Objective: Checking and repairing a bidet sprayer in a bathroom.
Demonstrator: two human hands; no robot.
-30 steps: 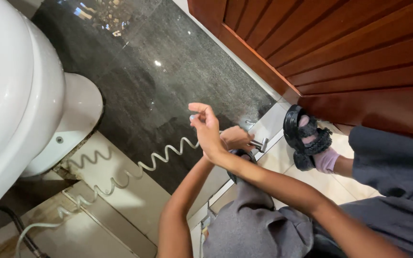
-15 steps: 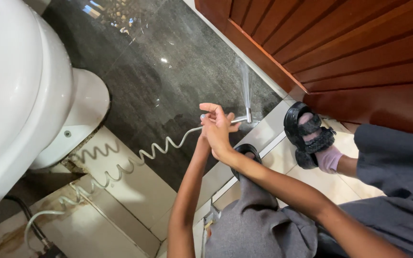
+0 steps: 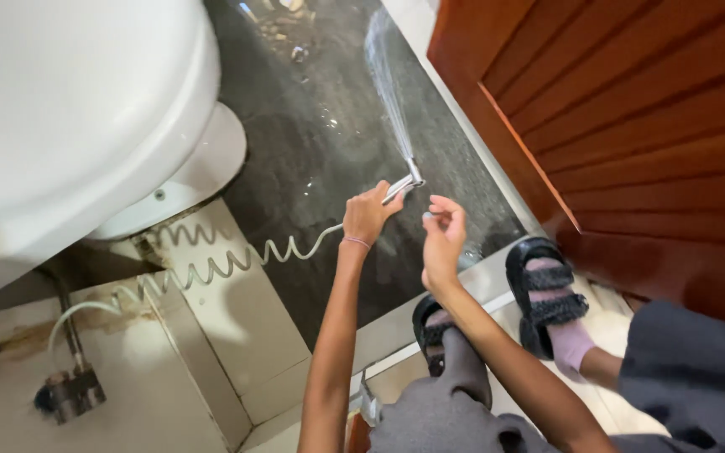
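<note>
Both bare arms reach forward from the bottom of the view, close together. The left hand [image 3: 369, 215] is curled in a closed grip, wrist slightly bent (a thin band circles it). The right hand [image 3: 444, 239] hangs just beside it, fingers loosely bent, thumb and fingertips apart, holding nothing.

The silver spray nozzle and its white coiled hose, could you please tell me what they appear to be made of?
The silver spray nozzle, gripped in the left hand, looks like chromed metal or plated plastic: it gleams brightly. The white coiled hose appears to be flexible plastic, judging by its springy spiral and dull surface.
</note>
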